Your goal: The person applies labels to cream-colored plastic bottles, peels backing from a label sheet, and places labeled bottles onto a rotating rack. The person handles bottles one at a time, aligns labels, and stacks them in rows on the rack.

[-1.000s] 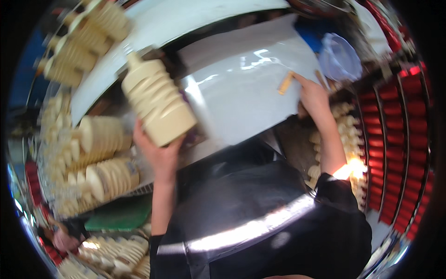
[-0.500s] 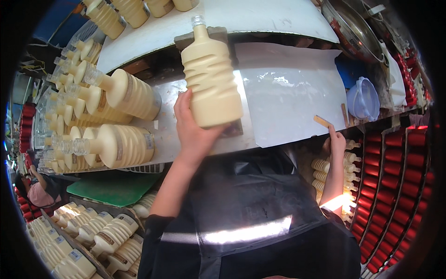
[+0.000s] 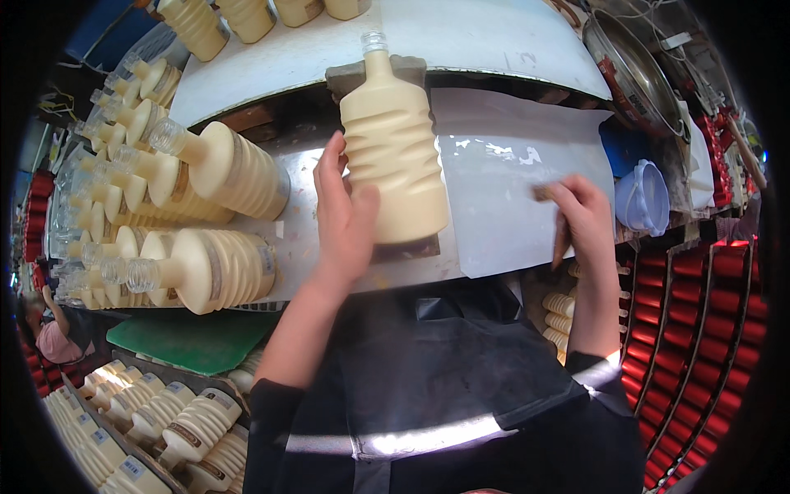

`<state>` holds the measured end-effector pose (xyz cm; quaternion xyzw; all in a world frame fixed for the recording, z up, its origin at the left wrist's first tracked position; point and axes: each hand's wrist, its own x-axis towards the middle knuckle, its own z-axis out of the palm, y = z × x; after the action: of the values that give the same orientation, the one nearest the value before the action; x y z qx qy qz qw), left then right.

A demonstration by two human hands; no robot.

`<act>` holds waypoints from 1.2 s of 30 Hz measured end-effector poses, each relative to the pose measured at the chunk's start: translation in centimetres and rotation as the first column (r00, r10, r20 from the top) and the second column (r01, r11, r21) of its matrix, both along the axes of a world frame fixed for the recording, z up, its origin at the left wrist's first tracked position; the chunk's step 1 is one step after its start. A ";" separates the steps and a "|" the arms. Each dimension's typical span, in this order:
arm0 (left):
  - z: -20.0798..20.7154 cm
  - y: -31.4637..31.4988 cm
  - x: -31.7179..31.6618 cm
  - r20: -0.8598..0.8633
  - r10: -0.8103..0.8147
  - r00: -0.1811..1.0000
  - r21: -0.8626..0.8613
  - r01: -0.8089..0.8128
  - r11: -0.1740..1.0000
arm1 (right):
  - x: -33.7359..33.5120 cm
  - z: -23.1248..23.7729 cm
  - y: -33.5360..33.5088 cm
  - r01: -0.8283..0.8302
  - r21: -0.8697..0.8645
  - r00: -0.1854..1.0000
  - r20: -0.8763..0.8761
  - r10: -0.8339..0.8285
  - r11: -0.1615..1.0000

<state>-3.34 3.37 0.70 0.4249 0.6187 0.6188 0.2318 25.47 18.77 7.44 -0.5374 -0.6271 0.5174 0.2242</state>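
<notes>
A cream-coloured bottle [image 3: 393,156] with a wavy ribbed body and clear screw neck lies on a brown support [image 3: 341,80], its neck pointing away from me. My left hand [image 3: 344,214] is against the bottle's lower left side, fingers stretched along it and thumb overlapping its front. Over the white sheet [image 3: 485,235] to the right, my right hand [image 3: 586,216] is closed in a pinch. A small brown piece [image 3: 541,193], blurred by motion, sticks out at its fingertips. The piece's full shape is hidden.
Several similar labelled bottles [image 3: 234,267] lie stacked at the left of the bench. More bottles [image 3: 193,424] fill a crate at lower left, near a green board [image 3: 193,337]. A light-blue bucket [image 3: 644,198] stands at right, below a metal pan [image 3: 629,70]. Red cylinders [image 3: 687,329] line the lower right.
My left hand has shifted from the bottle's base to its lower left side. My right hand has risen and moved inward over the sheet; the tan strip there has left its spot. The view shifted slightly.
</notes>
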 end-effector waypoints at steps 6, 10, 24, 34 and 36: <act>3.8 3.2 -0.4 0.328 -0.079 0.941 0.091 0.051 0.995 | -14.3 4.1 1.1 -0.343 0.135 0.786 -0.500 0.363 0.930; 4.2 4.8 -1.7 0.350 0.025 0.937 -0.056 -0.006 0.998 | -18.7 1.2 2.1 -0.269 0.002 0.865 -0.440 0.242 0.963; 3.0 7.5 -3.2 0.319 0.152 0.936 -0.117 -0.121 0.986 | -17.8 -2.7 2.8 -0.232 0.015 0.857 -0.470 0.211 0.973; 2.0 7.3 -3.4 0.325 0.116 0.939 -0.080 -0.095 0.992 | -17.8 -3.3 2.9 -0.252 0.080 0.856 -0.447 0.261 0.964; 1.8 7.3 -3.5 0.317 0.113 0.942 -0.084 -0.091 0.992 | -17.8 -3.6 3.4 -0.267 -0.007 0.840 -0.492 0.229 0.964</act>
<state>-6.80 10.62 2.50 0.2776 0.6147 0.6693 0.3117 7.63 22.18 3.81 -0.3123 -0.5946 0.6837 0.2855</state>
